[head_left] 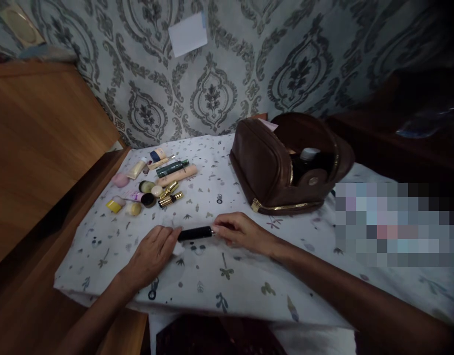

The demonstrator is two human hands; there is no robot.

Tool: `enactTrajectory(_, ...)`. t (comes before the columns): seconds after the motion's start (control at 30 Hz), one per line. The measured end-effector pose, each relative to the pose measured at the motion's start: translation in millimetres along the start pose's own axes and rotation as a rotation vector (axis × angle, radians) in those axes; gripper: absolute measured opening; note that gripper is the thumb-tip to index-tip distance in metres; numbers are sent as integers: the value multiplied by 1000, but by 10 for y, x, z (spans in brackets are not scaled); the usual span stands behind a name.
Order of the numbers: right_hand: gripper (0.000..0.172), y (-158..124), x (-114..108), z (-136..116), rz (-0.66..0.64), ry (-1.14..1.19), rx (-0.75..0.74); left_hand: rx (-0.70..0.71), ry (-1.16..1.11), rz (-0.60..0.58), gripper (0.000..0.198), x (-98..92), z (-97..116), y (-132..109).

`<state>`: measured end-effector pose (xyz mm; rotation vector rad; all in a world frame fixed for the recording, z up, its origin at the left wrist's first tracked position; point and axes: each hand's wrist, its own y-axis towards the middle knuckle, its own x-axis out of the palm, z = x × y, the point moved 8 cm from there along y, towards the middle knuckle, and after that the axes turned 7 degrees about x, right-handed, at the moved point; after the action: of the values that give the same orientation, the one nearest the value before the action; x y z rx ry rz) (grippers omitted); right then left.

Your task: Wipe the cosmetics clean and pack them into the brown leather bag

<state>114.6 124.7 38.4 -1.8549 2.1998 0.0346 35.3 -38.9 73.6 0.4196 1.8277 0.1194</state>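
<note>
Between my hands, just above the cloth, is a black cylindrical cosmetic tube [195, 233] lying nearly level. My left hand [153, 254] is closed around its left end, with a bit of white tissue [178, 248] showing under the fingers. At the other end, where a small silvery part shows, the fingers of my right hand [241, 231] pinch the tube. Beyond my left hand lie two gold lipstick tubes [170, 198], a round black pot [148, 199], a dark green tube [172, 168] and a peach tube [177, 175].
A brown zip bag [261, 162] stands unzipped at the back right, a white-capped bottle [310, 154] inside. More small cosmetics, including a pink sponge [120, 180] and a cream tube [137, 168], lie at left. A wooden cabinet [38, 133] borders the patterned cloth [245, 291].
</note>
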Motion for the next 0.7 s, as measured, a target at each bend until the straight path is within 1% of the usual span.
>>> enactTrajectory(0.07, 37, -7, 35, -2, -55, 85, 19, 3, 12, 10, 57, -47, -14, 33)
enactTrajectory(0.13, 39, 0, 41, -5, -78, 185, 20, -10, 1, -2, 65, -62, -53, 49)
enactTrajectory(0.23, 43, 35, -22, 18, -35, 304, 14, -41, -31, -11, 70, -78, -144, 62)
enactTrajectory(0.37, 43, 68, -94, 49, 36, 366, -11, -130, -103, 56, 55, -177, -266, 178)
enactTrajectory(0.47, 38, 53, -54, 37, 38, 342, -34, -207, -268, 101, 44, -230, -239, 402)
enactTrajectory(0.5, 36, 41, -34, 19, 36, 333, -54, -219, -347, 90, 43, -217, -193, 496)
enactTrajectory(0.53, 34, 27, -17, -6, 37, 327, -82, -228, -430, 54, 42, -179, -134, 590)
enactTrajectory(0.6, 32, 0, 11, -57, 40, 311, -142, -205, -589, -58, 40, -74, 26, 755)
enactTrajectory(0.67, 33, -6, 29, -67, 39, 306, -159, -202, -723, -157, 37, 14, 134, 843)
enactTrajectory(0.7, 34, 0, 32, -55, 37, 316, -150, -218, -781, -185, 36, 40, 149, 856)
